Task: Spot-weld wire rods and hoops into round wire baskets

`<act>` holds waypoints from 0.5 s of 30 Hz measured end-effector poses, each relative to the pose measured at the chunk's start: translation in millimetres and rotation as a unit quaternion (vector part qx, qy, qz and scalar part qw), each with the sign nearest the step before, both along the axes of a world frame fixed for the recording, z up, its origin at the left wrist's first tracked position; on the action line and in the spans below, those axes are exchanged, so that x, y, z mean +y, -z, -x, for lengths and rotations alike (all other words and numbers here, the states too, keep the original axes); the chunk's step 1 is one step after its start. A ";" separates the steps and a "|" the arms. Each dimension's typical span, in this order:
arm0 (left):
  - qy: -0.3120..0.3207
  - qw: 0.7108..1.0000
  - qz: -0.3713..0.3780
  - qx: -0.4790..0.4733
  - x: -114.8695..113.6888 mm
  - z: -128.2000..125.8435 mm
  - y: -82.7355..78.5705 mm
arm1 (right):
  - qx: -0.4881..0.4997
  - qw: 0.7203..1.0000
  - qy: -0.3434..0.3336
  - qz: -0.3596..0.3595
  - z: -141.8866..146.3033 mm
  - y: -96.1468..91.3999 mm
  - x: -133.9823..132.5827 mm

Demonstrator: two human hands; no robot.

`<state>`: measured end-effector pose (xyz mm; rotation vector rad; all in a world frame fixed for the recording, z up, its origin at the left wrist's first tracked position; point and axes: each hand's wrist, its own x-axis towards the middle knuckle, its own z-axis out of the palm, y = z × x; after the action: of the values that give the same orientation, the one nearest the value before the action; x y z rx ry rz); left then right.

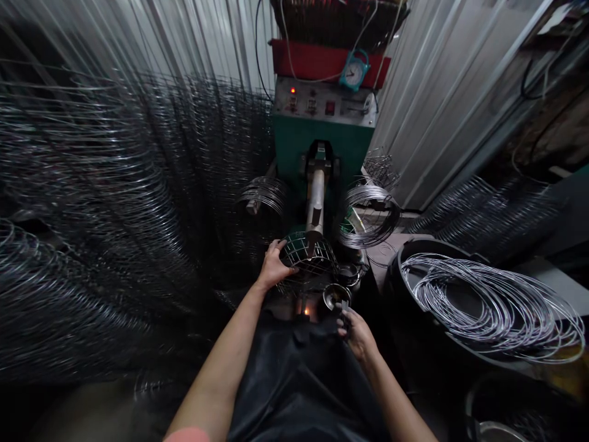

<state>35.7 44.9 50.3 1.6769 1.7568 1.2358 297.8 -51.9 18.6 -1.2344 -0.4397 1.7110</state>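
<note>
My left hand (pixel 275 267) is closed on the left rim of a round wire basket (pixel 329 253), thumb toward its near side. The basket sits under the metal arm (pixel 315 199) of a green spot-welding machine (pixel 294 138), and the arm's tip covers part of its mesh. Lower right, my right hand (pixel 356 331) pinches a few short grey metal pieces (pixel 345 305) between thumb and fingers. Just beyond those fingers is a small shiny metal bowl (pixel 332 297). What else lies in my right palm is hidden.
Tall stacks of wire rings (pixel 151 166) fill the left side. Wire coils (pixel 269 191) hang on both sides of the machine. To the right, a black tub (pixel 400 288) holds loose wire hoops (pixel 488 310). A blue clock (pixel 354 72) is on the machine's top.
</note>
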 end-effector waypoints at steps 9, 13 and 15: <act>0.005 0.999 0.021 0.027 1.6 3.8 -4.0 | 0.054 0.997 0.008 0.053 -3.3 11.5 4.4; 0.022 0.999 0.015 0.024 4.6 6.0 -1.7 | 0.067 0.995 0.013 0.076 -6.3 15.7 4.5; 0.034 0.999 0.017 0.017 6.3 6.8 -0.2 | 0.066 0.996 0.001 0.063 -8.7 19.8 5.3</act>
<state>28.9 51.2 50.5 1.7326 1.7166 1.1470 306.4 -46.6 -1.2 -1.1998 -0.2544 1.8283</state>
